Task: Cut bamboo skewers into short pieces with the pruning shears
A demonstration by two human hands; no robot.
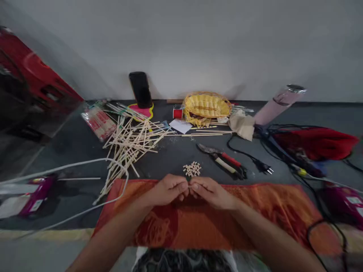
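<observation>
My left hand (172, 190) and my right hand (208, 192) meet fingertip to fingertip above an orange cloth (204, 226). Both are closed in a pinch, thumbs on top. Whatever sits between the fingertips is too small and hidden to name. Just beyond them lies a little heap of short, pale wooden pieces (192, 169). Pruning shears (221, 158) with one red and one white handle rest to the right of that heap. On the left spreads a loose pile of thin wooden sticks (133, 139).
A yellow woven basket (208, 105), a red thread spool (177, 112) and a phone (141, 90) stand along the wall. Farther right are a pink bottle (279, 104), a power plug (263, 167) and a red cloth (317, 142). A white cable (85, 162) loops at left.
</observation>
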